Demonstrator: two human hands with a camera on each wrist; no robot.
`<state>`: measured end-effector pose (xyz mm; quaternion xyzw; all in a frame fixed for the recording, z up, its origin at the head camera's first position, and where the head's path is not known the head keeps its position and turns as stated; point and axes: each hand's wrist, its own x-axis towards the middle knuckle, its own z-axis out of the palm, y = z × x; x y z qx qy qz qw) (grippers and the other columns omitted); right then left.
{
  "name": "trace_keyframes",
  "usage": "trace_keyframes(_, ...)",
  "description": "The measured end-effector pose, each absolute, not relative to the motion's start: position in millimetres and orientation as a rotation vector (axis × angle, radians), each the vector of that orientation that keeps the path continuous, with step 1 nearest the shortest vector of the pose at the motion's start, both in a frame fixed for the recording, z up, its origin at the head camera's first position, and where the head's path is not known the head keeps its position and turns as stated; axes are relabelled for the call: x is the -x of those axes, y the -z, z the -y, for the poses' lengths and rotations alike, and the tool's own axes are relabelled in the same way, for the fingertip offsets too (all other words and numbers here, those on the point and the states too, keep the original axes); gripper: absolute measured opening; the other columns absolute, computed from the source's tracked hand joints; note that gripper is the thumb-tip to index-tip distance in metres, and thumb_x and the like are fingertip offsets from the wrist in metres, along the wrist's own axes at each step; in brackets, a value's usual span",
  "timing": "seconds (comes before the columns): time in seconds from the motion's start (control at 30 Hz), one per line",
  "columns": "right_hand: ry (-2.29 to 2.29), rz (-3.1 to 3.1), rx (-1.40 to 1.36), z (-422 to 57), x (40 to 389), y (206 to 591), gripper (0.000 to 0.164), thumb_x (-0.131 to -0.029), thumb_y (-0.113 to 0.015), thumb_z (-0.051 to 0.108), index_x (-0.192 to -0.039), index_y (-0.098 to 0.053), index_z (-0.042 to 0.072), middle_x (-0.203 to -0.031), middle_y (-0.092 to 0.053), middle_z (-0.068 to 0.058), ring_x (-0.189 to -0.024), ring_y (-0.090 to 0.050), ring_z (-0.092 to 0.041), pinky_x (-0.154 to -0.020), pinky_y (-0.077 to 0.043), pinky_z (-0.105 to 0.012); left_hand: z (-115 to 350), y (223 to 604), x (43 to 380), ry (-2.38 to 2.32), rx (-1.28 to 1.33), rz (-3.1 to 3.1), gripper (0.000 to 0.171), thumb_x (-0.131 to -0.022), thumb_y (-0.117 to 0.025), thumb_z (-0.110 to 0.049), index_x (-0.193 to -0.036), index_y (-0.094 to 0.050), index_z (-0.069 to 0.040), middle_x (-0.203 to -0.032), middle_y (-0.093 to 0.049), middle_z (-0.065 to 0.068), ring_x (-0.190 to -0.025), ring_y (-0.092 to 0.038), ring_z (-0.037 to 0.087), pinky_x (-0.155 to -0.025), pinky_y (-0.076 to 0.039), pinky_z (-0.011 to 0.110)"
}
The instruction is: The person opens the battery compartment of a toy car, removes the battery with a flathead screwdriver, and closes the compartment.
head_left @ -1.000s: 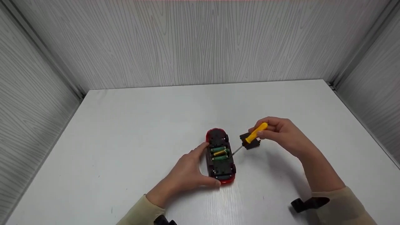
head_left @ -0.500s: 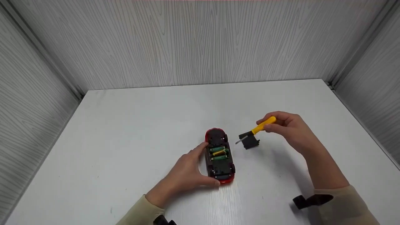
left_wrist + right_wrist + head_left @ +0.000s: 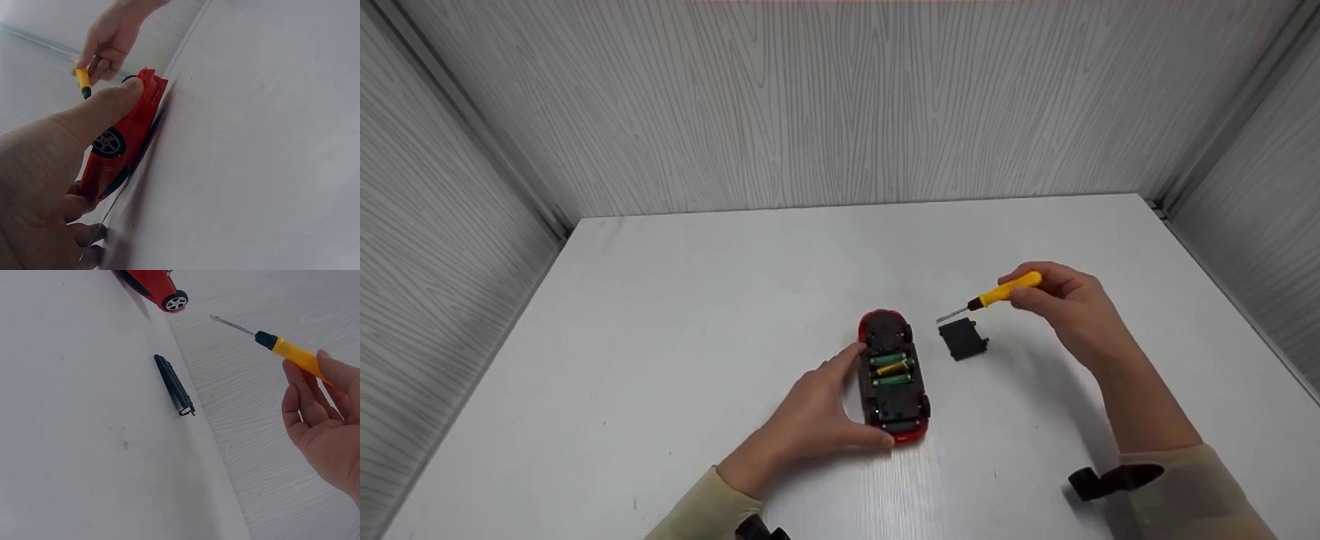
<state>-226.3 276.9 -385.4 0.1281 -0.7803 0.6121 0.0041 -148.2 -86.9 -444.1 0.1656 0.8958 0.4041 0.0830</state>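
A red toy car (image 3: 894, 405) lies upside down on the white table, its black underside up. Three batteries (image 3: 892, 368), two green and one gold-toned between them, sit in its uncovered compartment. My left hand (image 3: 817, 416) grips the car by its left side, thumb at the near end and fingers toward the far end. In the left wrist view the thumb presses on the red body (image 3: 132, 135) near a wheel. My right hand (image 3: 1069, 311) pinches a yellow-handled screwdriver (image 3: 1009, 289) in the air, its metal tip pointing left. Below that tip lies a black battery cover (image 3: 964, 339).
The white table (image 3: 697, 315) is enclosed by grey wood-grain panels (image 3: 840, 105) at the back and on both sides. The battery cover lies just right of the car, with a gap between them. Black wrist cameras (image 3: 1114, 481) sit on the sleeves.
The right hand has lifted the screwdriver away from the car's right side, up and to the right, past the battery cover. The left hand keeps its grip on the car.
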Motion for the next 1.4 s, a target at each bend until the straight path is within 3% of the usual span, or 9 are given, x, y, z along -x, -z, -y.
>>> trace_keyframes(0.47, -2.183, 2.351, -0.132, -306, 271, 406, 0.041, -0.102, -0.074, 0.017, -0.137, -0.064, -0.003, -0.133, -0.063, -0.009, -0.120, -0.062, -0.021, -0.099, -0.054, -0.023, 90, 448, 151, -1.188, -0.487, -2.680, 0.127, -0.065, -0.097, -0.060, -0.167, -0.033, -0.021, -0.161, -0.048, 0.003, -0.143, -0.048, 0.029, -0.118, -0.039, 0.052)
trace_keyframes(0.77, -1.973, 2.589, -0.045, -322, 290, 418, 0.048, -0.104, -0.072, 0.030, -0.144, -0.062, 0.005, -0.137, -0.064, -0.003, -0.127, -0.054, -0.029, -0.103, -0.052, -0.026, 91, 447, 154, -1.183, -0.469, -2.675, 0.127, -0.064, -0.097, -0.060, -0.167, -0.032, -0.023, -0.162, -0.047, 0.003, -0.144, -0.047, 0.027, -0.119, -0.038, 0.051)
trace_keyframes(1.13, -1.821, 2.723, 0.044, -334, 299, 431, 0.049, -0.103, -0.074, 0.031, -0.145, -0.064, 0.007, -0.146, -0.055, -0.009, -0.120, -0.053, -0.021, -0.097, -0.050, -0.019, 91, 448, 158, -1.185, -0.480, -2.687, 0.127, -0.064, -0.097, -0.060, -0.167, -0.033, -0.024, -0.160, -0.049, 0.004, -0.143, -0.048, 0.027, -0.118, -0.039, 0.050)
trace_keyframes(1.4, -1.658, 2.849, 0.078, -337, 300, 432, 0.054, -0.100, -0.076, 0.038, -0.145, -0.064, 0.011, -0.152, -0.053, -0.011, -0.128, -0.046, -0.021, -0.095, -0.044, -0.019, 92, 446, 158, -1.169, -0.497, -2.706, 0.127, -0.063, -0.097, -0.061, -0.167, -0.033, -0.023, -0.159, -0.050, 0.004, -0.142, -0.049, 0.027, -0.119, -0.039, 0.049)
